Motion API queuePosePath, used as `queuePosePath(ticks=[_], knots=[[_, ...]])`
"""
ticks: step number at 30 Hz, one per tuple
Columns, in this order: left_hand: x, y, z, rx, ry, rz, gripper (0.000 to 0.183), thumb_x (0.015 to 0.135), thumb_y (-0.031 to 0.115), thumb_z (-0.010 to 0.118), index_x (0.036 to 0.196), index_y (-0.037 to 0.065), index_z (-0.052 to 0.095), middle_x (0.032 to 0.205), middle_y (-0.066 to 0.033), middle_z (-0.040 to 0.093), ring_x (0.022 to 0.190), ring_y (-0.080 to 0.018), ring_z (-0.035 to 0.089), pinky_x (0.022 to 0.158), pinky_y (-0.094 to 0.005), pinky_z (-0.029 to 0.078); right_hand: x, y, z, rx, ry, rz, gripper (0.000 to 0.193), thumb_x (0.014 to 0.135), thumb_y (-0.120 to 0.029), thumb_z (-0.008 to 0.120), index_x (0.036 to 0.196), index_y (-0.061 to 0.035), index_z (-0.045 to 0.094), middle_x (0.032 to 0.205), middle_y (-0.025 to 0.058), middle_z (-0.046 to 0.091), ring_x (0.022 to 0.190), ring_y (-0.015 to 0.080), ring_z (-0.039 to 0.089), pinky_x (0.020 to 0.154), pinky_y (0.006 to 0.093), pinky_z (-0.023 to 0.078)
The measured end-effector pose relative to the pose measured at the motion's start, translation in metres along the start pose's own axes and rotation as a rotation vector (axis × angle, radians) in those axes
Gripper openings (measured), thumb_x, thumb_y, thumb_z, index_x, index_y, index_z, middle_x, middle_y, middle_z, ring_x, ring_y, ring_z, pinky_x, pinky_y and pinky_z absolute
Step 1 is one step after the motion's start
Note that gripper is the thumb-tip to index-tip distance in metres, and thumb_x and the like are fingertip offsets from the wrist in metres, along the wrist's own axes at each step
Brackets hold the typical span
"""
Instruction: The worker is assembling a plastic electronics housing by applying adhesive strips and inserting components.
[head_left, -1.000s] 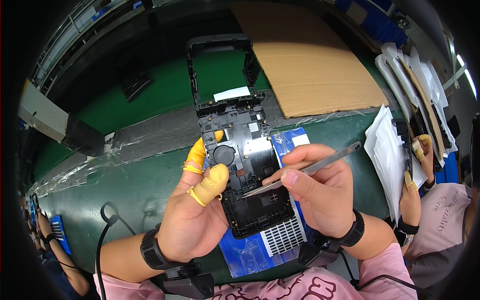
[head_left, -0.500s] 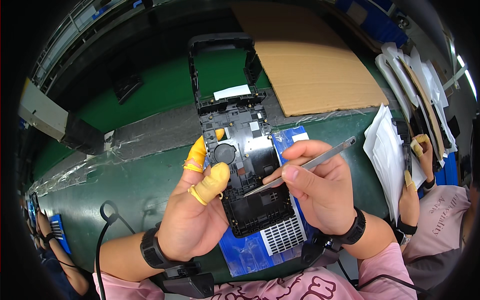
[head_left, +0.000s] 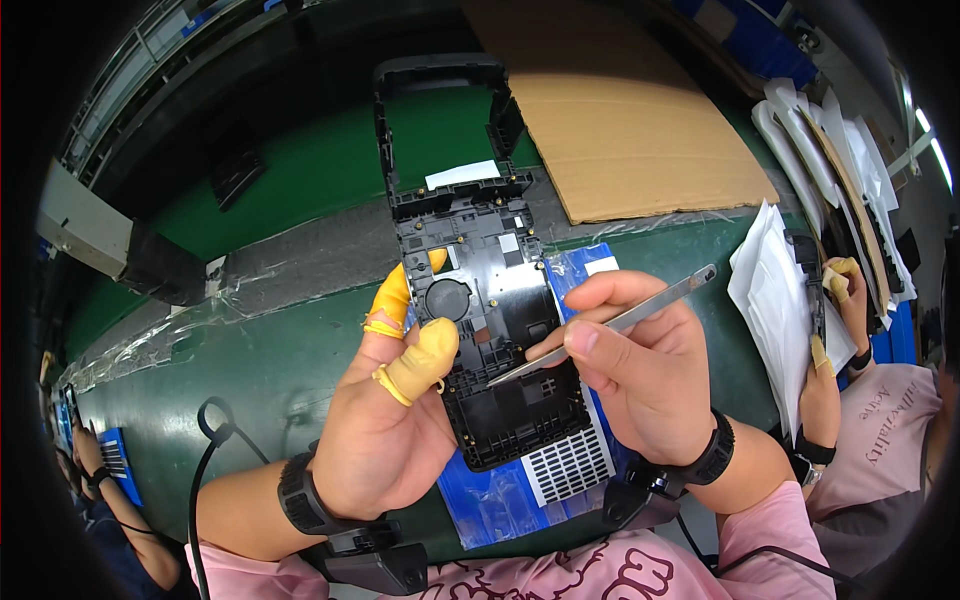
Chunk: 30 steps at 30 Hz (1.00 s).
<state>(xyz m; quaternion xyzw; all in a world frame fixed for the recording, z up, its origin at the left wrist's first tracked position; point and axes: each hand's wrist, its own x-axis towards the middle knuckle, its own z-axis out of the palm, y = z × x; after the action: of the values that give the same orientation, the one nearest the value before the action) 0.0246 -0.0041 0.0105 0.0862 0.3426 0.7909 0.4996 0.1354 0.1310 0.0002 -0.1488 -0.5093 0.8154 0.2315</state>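
Note:
My left hand (head_left: 385, 430), with yellow finger cots on its thumb and a finger, grips a black plastic device housing (head_left: 515, 420) by its left edge. The housing has an open frame at its far end, a round recess, small brass inserts and a white strip (head_left: 462, 176) across it. Between the thumb and fingers of my right hand (head_left: 645, 375) are metal tweezers (head_left: 650, 303), slanting down to the left. Their tips are over the lower part of the housing; whether they touch it or hold anything, I cannot tell.
Under the housing lies a blue board (head_left: 480, 510) with a white sheet of black labels (head_left: 570, 468). Brown cardboard (head_left: 640, 130) lies beyond, on the green table (head_left: 270, 370). At right, a co-worker's hands (head_left: 825, 390) are by white foam sheets (head_left: 768, 310). Another person's arm shows far left.
The housing and both my hands have shifted very slightly in the view. My grip on the housing and on the tweezers looks the same.

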Motion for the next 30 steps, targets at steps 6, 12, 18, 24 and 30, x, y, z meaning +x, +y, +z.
queuePosePath(ticks=[6,12,18,24,30], knots=[[0.000,0.000,0.000,0.006,0.005,0.002,0.048,0.089,0.017,0.049,0.132,0.016,0.028,0.126,-0.0094,0.044,0.114,-0.0236,0.047,0.093,-0.0404,0.042,0.000,-0.001,0.001,-0.010,0.012,0.008,0.022,0.080,-0.002,0.061,0.101,0.0016,0.055,0.080,0.0077,0.065,0.059,0.0033,0.052,0.051,0.0157,0.039],[0.000,0.002,0.000,-0.031,-0.025,-0.029,0.050,0.089,0.013,0.049,0.133,0.015,0.026,0.125,-0.0089,0.042,0.115,-0.0210,0.044,0.095,-0.0402,0.039,-0.001,-0.001,0.001,-0.050,0.025,-0.011,0.022,0.080,-0.002,0.061,0.101,0.0013,0.056,0.079,0.0058,0.064,0.061,0.0033,0.053,0.051,0.0158,0.040],[0.004,-0.005,-0.011,0.066,-0.065,0.013,0.072,0.069,-0.013,0.052,0.132,0.015,0.029,0.121,-0.0086,0.045,0.113,-0.0196,0.045,0.091,-0.0353,0.042,-0.003,0.003,0.003,-0.113,0.034,-0.040,0.022,0.080,-0.002,0.061,0.101,0.0011,0.056,0.078,0.0047,0.063,0.060,0.0035,0.052,0.051,0.0158,0.040],[0.018,0.015,-0.018,0.237,0.023,0.194,0.080,0.060,-0.015,0.049,0.133,0.010,0.027,0.118,-0.0087,0.046,0.109,-0.0201,0.048,0.089,-0.0322,0.043,0.011,-0.011,-0.010,0.029,0.104,-0.154,0.018,0.080,0.000,0.059,0.097,0.0007,0.055,0.076,0.0081,0.063,0.053,0.0045,0.049,0.046,0.0158,0.035],[0.024,0.049,-0.033,0.154,0.048,0.391,0.053,0.080,0.007,0.056,0.129,0.009,0.034,0.117,-0.0082,0.050,0.107,-0.0208,0.050,0.095,-0.0377,0.038,0.027,0.011,-0.024,-0.138,0.109,0.021,0.017,0.078,0.000,0.062,0.094,0.0013,0.056,0.071,0.0041,0.060,0.055,0.0042,0.051,0.047,0.0164,0.038]])
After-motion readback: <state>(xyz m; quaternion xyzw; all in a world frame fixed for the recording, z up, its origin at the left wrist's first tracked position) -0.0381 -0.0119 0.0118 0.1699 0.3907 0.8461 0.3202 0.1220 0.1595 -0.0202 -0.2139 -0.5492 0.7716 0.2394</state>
